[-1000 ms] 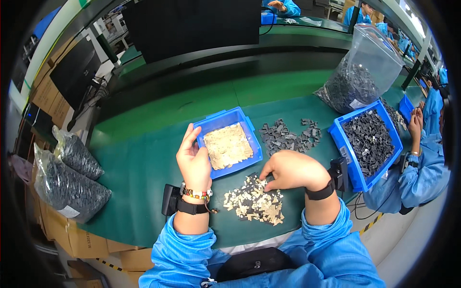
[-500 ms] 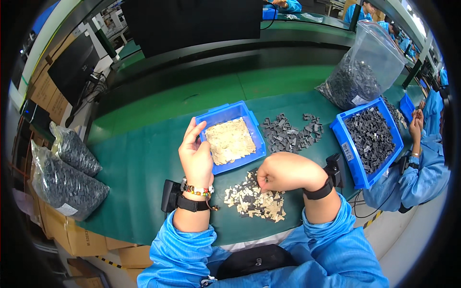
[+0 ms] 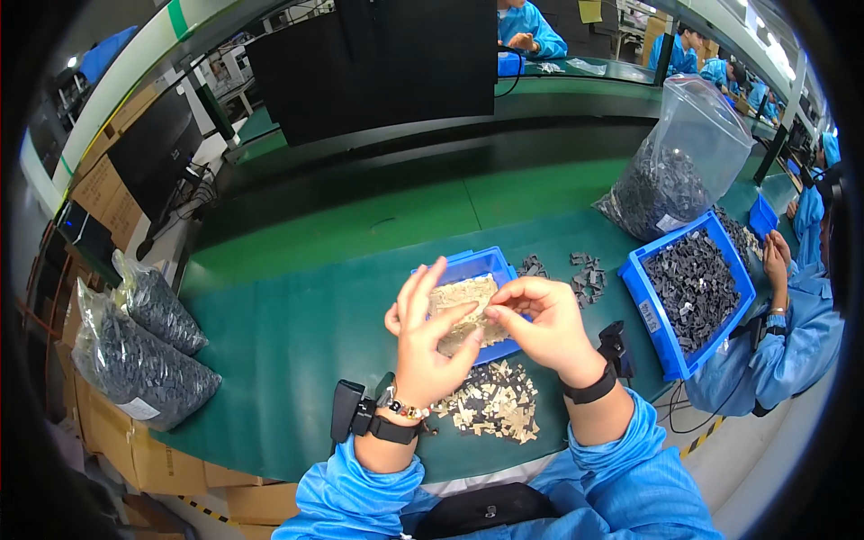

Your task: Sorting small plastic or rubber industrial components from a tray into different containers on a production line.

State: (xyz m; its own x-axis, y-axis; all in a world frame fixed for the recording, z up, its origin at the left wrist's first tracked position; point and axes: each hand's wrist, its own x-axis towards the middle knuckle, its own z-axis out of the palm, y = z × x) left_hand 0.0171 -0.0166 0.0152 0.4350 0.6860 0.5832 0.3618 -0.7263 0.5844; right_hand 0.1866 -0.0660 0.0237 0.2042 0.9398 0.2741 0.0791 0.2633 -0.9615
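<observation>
A small blue tray [image 3: 454, 266] of thin cream-coloured pieces [image 3: 463, 292] sits on the green table, partly hidden by my hands. My left hand [image 3: 426, 346] hovers over its left side, fingers and thumb apart, with nothing visible between them. Over the tray's right side, my right hand [image 3: 551, 331] is closed in a pinch; what its thumb and fingertip hold, if anything, is too small to make out. Just in front of the tray, on the near side, lies a mixed pile of cream and dark small pieces [image 3: 495, 405].
Small dark parts [image 3: 589, 281] lie loose beyond my right hand. A larger blue bin [image 3: 661, 328] full of dark parts stands right, with a clear plastic bag [image 3: 670, 171] behind it. Filled bags [image 3: 148, 364] stand at the left edge. A co-worker's hand [image 3: 776, 256] is at far right.
My left hand has let go of the tray's left side and opened over it. My right hand has risen from the mixed pile to above the tray. The tray appears lower in view.
</observation>
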